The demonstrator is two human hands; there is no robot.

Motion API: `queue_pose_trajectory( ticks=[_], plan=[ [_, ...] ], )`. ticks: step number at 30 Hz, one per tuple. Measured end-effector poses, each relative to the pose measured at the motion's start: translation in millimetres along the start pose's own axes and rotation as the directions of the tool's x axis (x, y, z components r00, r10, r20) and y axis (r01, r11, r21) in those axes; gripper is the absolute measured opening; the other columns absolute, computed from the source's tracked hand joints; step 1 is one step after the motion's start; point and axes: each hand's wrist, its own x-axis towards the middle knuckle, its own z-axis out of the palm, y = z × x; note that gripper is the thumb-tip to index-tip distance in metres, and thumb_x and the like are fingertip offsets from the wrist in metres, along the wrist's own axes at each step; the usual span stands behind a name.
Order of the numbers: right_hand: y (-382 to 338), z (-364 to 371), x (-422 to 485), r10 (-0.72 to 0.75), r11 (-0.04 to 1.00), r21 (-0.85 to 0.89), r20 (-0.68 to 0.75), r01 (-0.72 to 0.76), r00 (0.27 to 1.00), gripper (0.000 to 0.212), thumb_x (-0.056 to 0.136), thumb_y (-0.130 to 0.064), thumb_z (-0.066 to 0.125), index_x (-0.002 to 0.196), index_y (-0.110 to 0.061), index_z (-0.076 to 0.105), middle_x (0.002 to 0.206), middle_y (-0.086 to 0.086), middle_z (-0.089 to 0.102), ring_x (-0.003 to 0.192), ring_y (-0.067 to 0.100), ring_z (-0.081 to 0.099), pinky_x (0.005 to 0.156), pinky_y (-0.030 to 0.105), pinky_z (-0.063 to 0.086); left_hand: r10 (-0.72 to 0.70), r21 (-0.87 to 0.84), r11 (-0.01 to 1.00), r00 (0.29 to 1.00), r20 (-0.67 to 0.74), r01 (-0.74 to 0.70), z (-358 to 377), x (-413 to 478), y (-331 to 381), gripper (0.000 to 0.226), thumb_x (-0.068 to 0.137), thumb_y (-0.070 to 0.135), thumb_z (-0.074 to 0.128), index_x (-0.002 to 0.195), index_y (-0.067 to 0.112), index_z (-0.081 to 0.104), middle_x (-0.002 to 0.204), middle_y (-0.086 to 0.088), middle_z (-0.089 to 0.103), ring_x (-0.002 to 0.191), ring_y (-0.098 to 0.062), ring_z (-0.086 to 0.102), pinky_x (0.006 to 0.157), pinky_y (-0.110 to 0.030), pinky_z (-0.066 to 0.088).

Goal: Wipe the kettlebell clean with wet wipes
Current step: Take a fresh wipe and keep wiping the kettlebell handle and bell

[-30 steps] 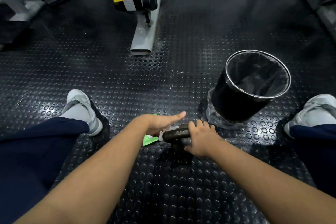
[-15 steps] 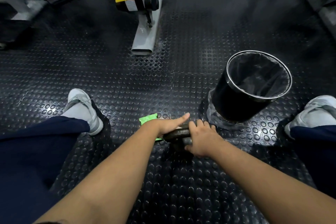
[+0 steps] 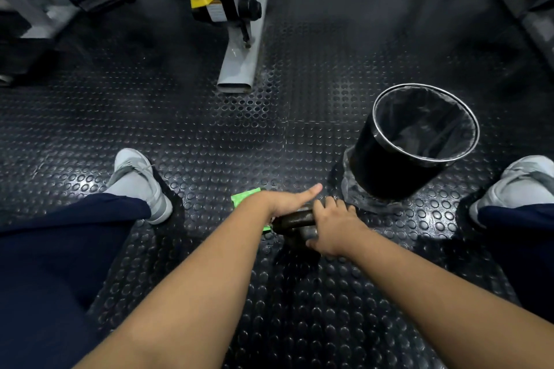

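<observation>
Gripped kettlebell [image 3: 295, 220] with both hands' fingers, left hand [image 3: 284, 202], right hand [image 3: 334, 226]; bin [image 3: 389, 165] just beyond, green packet [image 3: 244, 197] half hidden.

Your kettlebell [image 3: 295, 223] sits on the floor [image 3: 209, 141] between your two feet, under both hands. Your left hand [image 3: 284, 202] lies on its left side, your right hand [image 3: 332, 226] on its right. A wipes pack [image 3: 244, 197] lies just behind your left wrist. The bin [image 3: 398, 159] stands beyond, to the right; the machine foot [image 3: 239, 69] is farther back.
</observation>
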Motion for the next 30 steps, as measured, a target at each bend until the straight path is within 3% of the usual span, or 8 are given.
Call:
queue_pose_trajectory(
  ticks=[3,6,10,12,17,21,25,30],
  plan=[
    [1,0,0,-0.002,1.0,-0.002,-0.007,0.002,1.0,0.092,0.085,-0.059,0.068,0.153,-0.016,0.024,0.149,0.013,0.036,0.141,0.036,0.034,0.119,0.059,0.028,0.022,-0.029,0.999,0.996,-0.084,-0.024,11,17,-10,0.129,0.05,0.113,0.028,0.143,0.029,0.06,0.148,-0.002,0.053,0.141,-0.028,0.046,0.118,-0.046,0.031],
    [1,1,0,-0.004,1.0,0.005,0.001,0.004,1.0,0.088,0.084,-0.058,0.068,0.15,-0.017,0.026,0.149,0.013,0.035,0.141,0.036,0.034,0.119,0.058,0.028,0.06,-0.021,0.998,0.997,-0.045,-0.061,7,9,-12,0.111,0.074,0.101,0.024,0.141,0.021,0.06,0.133,-0.001,0.063,0.139,-0.025,0.051,0.117,-0.039,0.032],
    [2,1,0,-0.005,1.0,0.013,-0.006,0.005,1.0,0.084,0.084,-0.057,0.069,0.146,-0.018,0.03,0.147,0.013,0.037,0.14,0.035,0.035,0.119,0.057,0.029,-0.011,0.059,0.998,0.998,0.054,0.007,-15,-12,-3,0.121,0.071,0.102,0.02,0.161,0.022,0.028,0.169,-0.013,0.022,0.158,-0.034,0.01,0.125,-0.053,0.013],
    [2,2,0,-0.006,1.0,0.006,-0.012,0.007,1.0,0.083,0.084,-0.057,0.069,0.146,-0.018,0.031,0.146,0.012,0.037,0.139,0.035,0.035,0.118,0.058,0.029,-0.053,0.089,0.995,0.996,0.065,0.047,-25,-19,3,0.123,0.068,0.104,0.017,0.154,0.018,0.038,0.17,-0.015,0.016,0.158,-0.036,0.006,0.125,-0.053,0.01],
    [2,2,1,-0.011,1.0,-0.013,-0.009,0.011,1.0,0.085,0.085,-0.058,0.068,0.148,-0.017,0.028,0.147,0.012,0.036,0.139,0.036,0.035,0.118,0.058,0.029,-0.023,0.122,0.992,0.995,0.101,0.011,-24,-14,9,0.126,0.063,0.106,0.014,0.164,0.033,-0.005,0.172,-0.012,0.006,0.159,-0.032,0.0,0.127,-0.057,0.005],
    [2,1,1,-0.016,1.0,-0.014,-0.011,0.016,1.0,0.093,0.085,-0.059,0.067,0.154,-0.016,0.022,0.148,0.013,0.036,0.139,0.035,0.035,0.119,0.058,0.029,-0.033,0.106,0.994,0.997,0.07,0.025,-5,23,-9,0.143,0.04,0.115,0.026,0.161,0.038,0.028,0.171,-0.004,0.02,0.156,-0.035,0.02,0.124,-0.055,0.017],
    [3,2,0,-0.014,1.0,-0.006,-0.012,0.014,1.0,0.082,0.084,-0.059,0.068,0.144,-0.018,0.03,0.145,0.012,0.038,0.136,0.034,0.037,0.117,0.057,0.031,0.042,0.009,0.999,0.999,-0.005,-0.042,2,13,-21,0.124,0.055,0.111,0.023,0.149,0.035,0.051,0.161,-0.007,0.042,0.15,-0.03,0.036,0.122,-0.048,0.023],
    [3,2,1,-0.009,1.0,-0.001,-0.007,0.009,1.0,0.083,0.085,-0.058,0.069,0.145,-0.018,0.029,0.147,0.012,0.037,0.138,0.035,0.035,0.118,0.057,0.029,0.019,0.016,1.0,1.0,0.017,-0.019,-14,-24,-11,0.105,0.08,0.095,0.01,0.165,0.034,0.012,0.172,-0.004,0.01,0.159,-0.028,0.006,0.125,-0.053,0.004]
  ],
)
